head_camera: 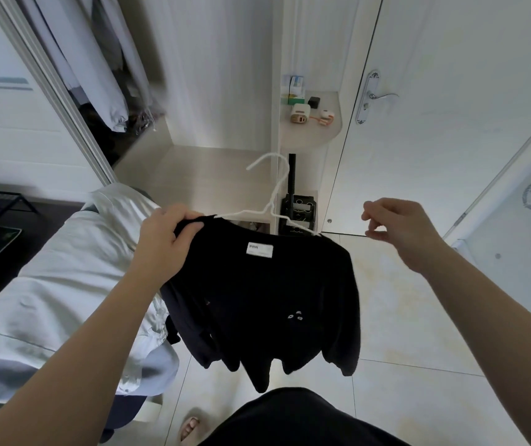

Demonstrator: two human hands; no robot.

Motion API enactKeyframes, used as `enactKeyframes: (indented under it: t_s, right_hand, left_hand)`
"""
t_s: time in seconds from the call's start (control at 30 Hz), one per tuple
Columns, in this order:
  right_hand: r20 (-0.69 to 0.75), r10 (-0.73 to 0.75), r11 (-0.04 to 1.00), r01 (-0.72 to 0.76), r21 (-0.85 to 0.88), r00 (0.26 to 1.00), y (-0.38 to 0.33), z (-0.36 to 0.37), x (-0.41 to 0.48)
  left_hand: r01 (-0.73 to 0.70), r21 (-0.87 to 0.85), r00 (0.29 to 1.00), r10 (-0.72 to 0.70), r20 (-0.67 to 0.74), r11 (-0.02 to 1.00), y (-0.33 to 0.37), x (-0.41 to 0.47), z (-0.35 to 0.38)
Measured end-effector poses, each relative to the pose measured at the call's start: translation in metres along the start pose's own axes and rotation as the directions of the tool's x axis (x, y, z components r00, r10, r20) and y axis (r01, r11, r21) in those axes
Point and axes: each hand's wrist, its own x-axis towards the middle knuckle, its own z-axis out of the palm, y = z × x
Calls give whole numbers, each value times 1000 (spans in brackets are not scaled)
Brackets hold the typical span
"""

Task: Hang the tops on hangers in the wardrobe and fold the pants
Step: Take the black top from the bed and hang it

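A black top [270, 297] with a white neck label hangs on a white wire hanger [273, 191] in front of me. My left hand [164, 239] grips the top's left shoulder together with the hanger's end. My right hand [396, 230] hovers just right of the other shoulder, fingers loosely curled, holding nothing. The open wardrobe [212, 162] lies ahead, with pale garments [109, 69] hanging at its upper left.
A bed with light sheets [64, 268] fills the left side. A small corner shelf [315, 123] carries a few gadgets and boxes. A white door with a lever handle [373, 96] stands to the right. Pale tiled floor [402, 333] stretches below.
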Motion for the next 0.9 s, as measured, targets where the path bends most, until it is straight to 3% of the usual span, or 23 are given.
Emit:
enactKeyframes:
  t_s: [0.07,0.17,0.27,0.37,0.43,0.5,0.57,0.73,0.9]
  right_hand:
    - [94,-10,973,31,-229,995,4,-3,-1]
    - [285,105,871,51,-489,953,24,6,-10]
    - [371,162,856,56,-513,914,42,16,-15]
    - [290,58,810,125,-573,955,52,19,-11]
    - [333,20,756,204,-623,943,51,20,-7]
    - [433,35,765,255,-591,901,45,22,-5]
    - [488,92,821,211,-530,868,37,23,-5]
    - [602,236,971,-155,-184,763,30,19,-9]
    - [624,247,931,-360,60,742,30,21,-10]
  left_hand:
    - [6,19,1000,-7,7,1000,-1,-6,5]
    - [13,-11,999,-12,34,1000,-4,-10,8]
    - [40,-75,998,-36,44,996,-6,-10,7]
    - [65,-141,996,-55,72,988,-8,-11,2]
    - [92,-202,993,-75,90,975,-11,-11,-3]
    - [110,-257,991,-87,98,960,-13,-10,-7]
    - [114,-289,991,-90,95,950,-13,-8,-11]
    - [140,-321,990,-122,77,937,-15,-7,-18]
    - [139,-318,989,-119,83,938,-13,-5,-16]
